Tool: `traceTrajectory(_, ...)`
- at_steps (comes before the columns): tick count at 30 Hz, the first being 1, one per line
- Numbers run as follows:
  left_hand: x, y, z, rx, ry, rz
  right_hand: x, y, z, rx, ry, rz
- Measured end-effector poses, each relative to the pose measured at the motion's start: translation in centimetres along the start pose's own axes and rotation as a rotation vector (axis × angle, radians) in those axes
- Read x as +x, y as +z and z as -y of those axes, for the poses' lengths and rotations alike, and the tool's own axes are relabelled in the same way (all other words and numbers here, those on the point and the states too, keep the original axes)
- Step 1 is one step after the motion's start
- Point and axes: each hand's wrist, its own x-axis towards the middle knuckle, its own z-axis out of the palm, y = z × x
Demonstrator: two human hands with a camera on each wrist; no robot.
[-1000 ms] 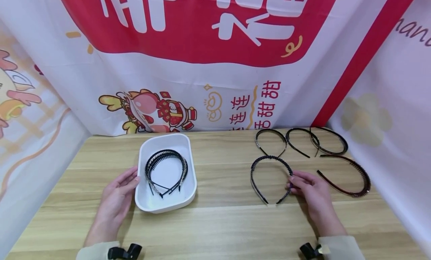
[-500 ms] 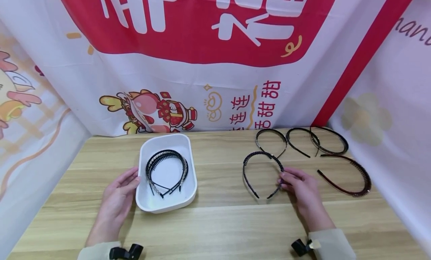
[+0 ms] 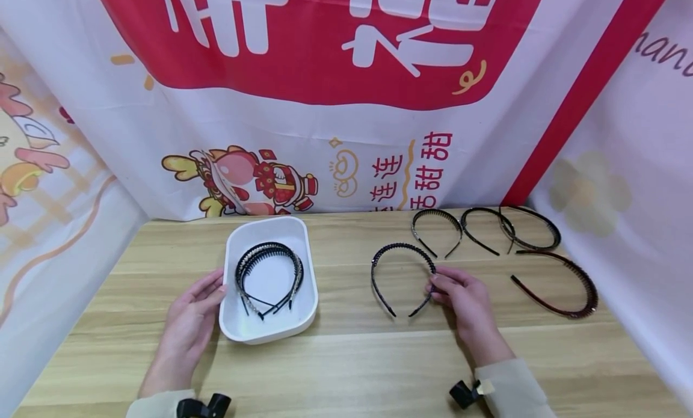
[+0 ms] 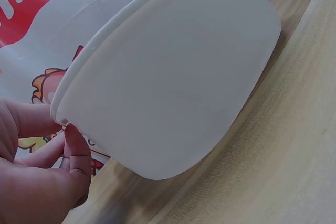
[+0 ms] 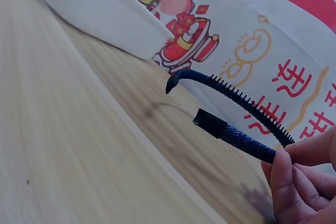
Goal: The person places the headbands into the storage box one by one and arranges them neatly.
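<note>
My right hand (image 3: 464, 301) pinches one arm of a dark toothed headband (image 3: 403, 246), held above the table. The right wrist view shows that headband (image 5: 247, 142) close up, dark blue and glittery, its tips pointing left. My left hand (image 3: 189, 322) grips the left rim of a white plastic tub (image 3: 310, 273) between thumb and fingers. From the left wrist camera, the tub's outer wall (image 4: 173, 77) and the pinching hand (image 4: 47, 166) fill much of the view. Inside the tub lie overlapping black headbands (image 3: 269, 248), some with shiny trim.
At the back right lie a black headband (image 3: 435, 212), two overlapping ones (image 3: 482, 209) and a dark reddish-brown headband (image 3: 587, 285) nearer the front. Printed white and red cloth (image 3: 346, 123) hangs behind the wooden table (image 3: 357, 370).
My right hand has moved left with the headband, away from the loose ones and closer to the tub. My left hand stays on the tub's rim.
</note>
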Motion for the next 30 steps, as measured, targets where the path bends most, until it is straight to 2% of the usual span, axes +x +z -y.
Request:
traceTrajectory(20,0.1,-0.2,0.1,0.002,0.015,0.006,0.0,5.3,-0.2,0.046,-0.036,0.084)
traceTrajectory(24,0.2,-0.3,0.1,-0.013,0.010,0.033,-0.1,6.3,-0.4,0.051,-0.041,0.092)
traceTrajectory(30,0.6,-0.8,0.1,-0.041,-0.025,0.109,-0.3,7.3,-0.6,0.057,-0.036,0.104)
